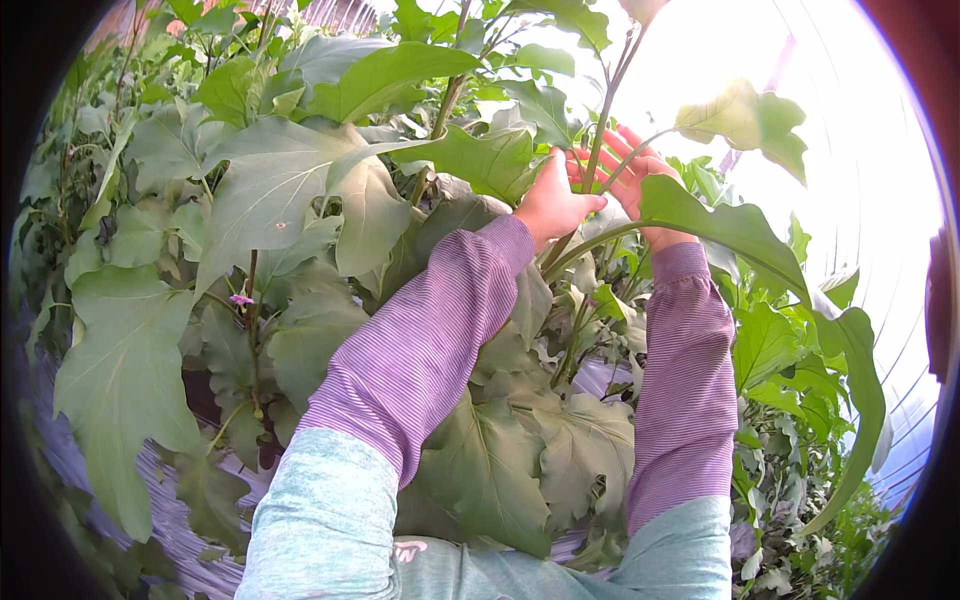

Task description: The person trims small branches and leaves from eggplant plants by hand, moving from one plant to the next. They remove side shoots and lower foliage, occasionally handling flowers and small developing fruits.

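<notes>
My left hand (556,198) reaches up to an eggplant stem (609,97), with its thumb extended across the front of the stem. Foliage hides part of its fingers, so I cannot tell whether it grips anything. On the right, my right hand (643,186) is raised behind the stem and a leaf stalk, its fingers apart and nothing visible in its grasp. A broad green leaf (724,225) curves out past the right wrist. Another leaf (480,159) hangs just left of my left hand.
Large eggplant leaves (274,180) crowd the left side. A small purple flower (241,299) hangs among them. Plastic sheeting (169,517) covers the ground below. A bright, translucent greenhouse wall (862,187) curves along the right, with more plants (780,420) beneath it.
</notes>
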Demonstrator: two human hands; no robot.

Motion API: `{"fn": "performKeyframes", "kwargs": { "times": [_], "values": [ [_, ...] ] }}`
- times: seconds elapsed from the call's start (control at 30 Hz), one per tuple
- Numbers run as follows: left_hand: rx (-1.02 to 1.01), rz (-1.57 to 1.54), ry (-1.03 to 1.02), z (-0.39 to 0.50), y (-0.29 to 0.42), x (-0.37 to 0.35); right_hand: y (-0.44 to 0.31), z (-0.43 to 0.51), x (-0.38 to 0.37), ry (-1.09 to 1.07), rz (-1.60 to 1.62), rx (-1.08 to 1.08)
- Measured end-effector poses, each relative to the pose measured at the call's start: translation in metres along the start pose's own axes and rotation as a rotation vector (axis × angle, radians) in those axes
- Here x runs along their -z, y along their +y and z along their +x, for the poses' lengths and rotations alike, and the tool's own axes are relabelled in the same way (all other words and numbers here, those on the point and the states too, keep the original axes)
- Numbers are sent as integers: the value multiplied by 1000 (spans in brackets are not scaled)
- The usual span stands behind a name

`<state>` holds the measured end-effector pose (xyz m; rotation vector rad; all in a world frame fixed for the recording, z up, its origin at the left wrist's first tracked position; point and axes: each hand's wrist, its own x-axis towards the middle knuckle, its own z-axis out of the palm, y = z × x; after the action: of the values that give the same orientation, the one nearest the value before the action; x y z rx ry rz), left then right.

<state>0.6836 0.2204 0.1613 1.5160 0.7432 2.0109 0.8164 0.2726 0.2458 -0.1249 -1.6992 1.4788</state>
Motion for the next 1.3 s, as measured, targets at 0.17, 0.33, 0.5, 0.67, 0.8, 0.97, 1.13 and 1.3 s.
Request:
{"fn": "performKeyframes", "kwargs": {
  "times": [0.17,0.33,0.5,0.67,0.8,0.97,1.13,1.3],
  "values": [
    [34,230,31,19,-26,-13,-12,0,14,145,-180,-24],
    [173,-242,-100,25,-42,-18,-22,-11,29,324,-578,-25],
    [348,-398,-202,30,-48,-29,-44,-14,29,514,-1104,67],
    [431,-385,-165,36,-54,-31,-74,-5,32,441,-734,-312],
    [505,-448,-231,37,-56,-34,-51,25,46,378,-706,209],
    [566,-496,-238,37,-53,-36,-38,52,60,233,-1019,26],
    [556,-448,-276,38,-52,-34,-28,61,68,327,-959,-155],
    [518,-339,-270,37,-52,-48,-23,57,95,551,-977,-378]
  ]
}}
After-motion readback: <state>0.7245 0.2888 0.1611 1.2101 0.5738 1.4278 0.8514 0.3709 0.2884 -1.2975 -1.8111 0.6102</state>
